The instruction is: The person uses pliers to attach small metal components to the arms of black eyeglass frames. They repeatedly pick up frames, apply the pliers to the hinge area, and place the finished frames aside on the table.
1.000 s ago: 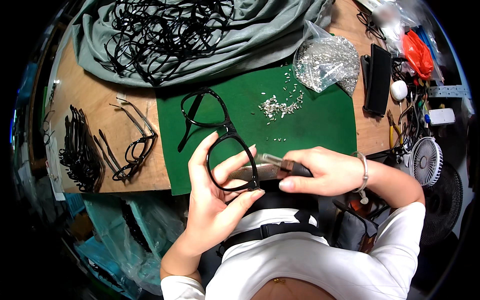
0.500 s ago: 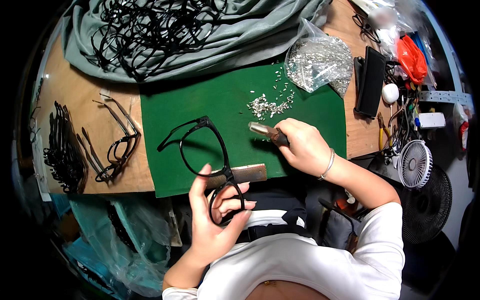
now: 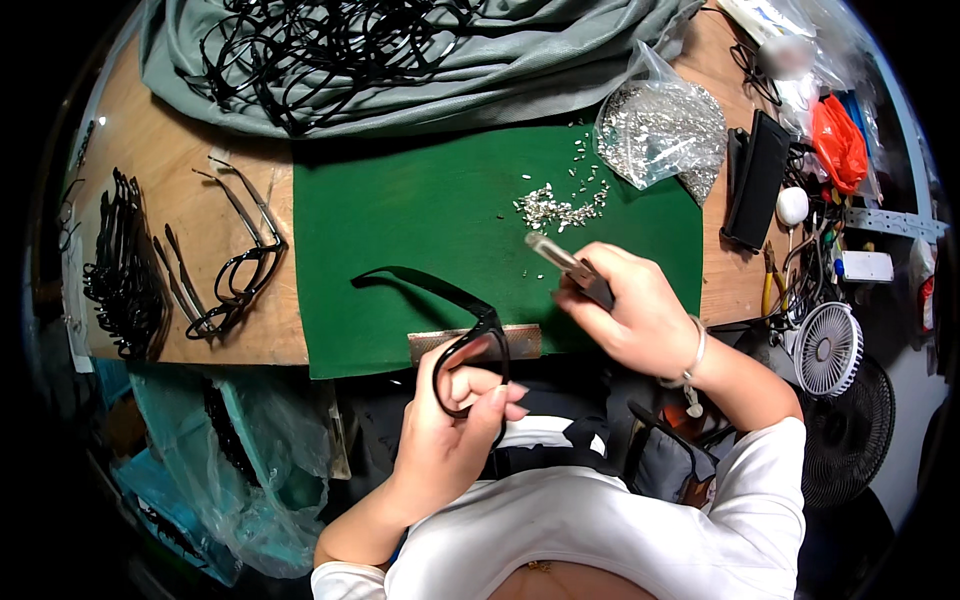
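We count one eyeglass frame [image 3: 488,318] in hand, one pair of pliers [image 3: 575,268], one textured metal plate [image 3: 475,343] at the front edge of the green mat [image 3: 400,190], and one plastic bag [image 3: 660,130] of silvery pieces at the mat's far right corner; the loose silvery pieces [image 3: 560,208] beside it are too many to count. The left hand [image 3: 440,440], palm turned inward, grasps the frame by a rim at the tabletop's front edge, with a temple extending over the mat. The right hand [image 3: 635,315] is clenched around the pliers above the mat's right part, their tip directed to the far left. Compared with one second earlier, we find the pliers withdrawn from the frame and the frame turned.
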Demonstrator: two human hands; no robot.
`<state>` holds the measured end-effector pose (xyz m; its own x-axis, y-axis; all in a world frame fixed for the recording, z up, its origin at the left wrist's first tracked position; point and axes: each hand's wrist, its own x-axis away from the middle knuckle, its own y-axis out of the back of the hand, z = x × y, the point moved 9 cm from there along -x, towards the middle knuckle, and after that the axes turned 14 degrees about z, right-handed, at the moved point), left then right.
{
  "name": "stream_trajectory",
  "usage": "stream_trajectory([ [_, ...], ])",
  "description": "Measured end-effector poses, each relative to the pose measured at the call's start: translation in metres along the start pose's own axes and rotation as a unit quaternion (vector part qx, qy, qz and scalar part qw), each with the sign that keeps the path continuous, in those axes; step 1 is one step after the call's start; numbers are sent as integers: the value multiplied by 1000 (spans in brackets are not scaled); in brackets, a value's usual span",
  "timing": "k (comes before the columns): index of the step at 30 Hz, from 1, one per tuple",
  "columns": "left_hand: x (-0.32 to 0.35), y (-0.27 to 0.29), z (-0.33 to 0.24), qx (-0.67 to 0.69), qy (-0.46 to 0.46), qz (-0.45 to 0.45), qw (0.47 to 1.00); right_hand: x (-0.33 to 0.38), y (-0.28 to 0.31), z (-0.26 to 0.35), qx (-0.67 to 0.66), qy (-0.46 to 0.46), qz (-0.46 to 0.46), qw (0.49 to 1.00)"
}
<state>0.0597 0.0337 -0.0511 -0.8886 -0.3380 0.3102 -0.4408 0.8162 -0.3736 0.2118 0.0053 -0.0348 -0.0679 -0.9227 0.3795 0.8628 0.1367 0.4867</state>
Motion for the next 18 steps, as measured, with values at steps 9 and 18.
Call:
stream_trajectory([
  [9,-14,-8,-6,-27,-62,-9,998,2,-9,-9,-258,-7,-74,963],
  [18,-9,-17,-8,-159,-80,-40,983,-3,-43,9,-492,34,-76,866],
])
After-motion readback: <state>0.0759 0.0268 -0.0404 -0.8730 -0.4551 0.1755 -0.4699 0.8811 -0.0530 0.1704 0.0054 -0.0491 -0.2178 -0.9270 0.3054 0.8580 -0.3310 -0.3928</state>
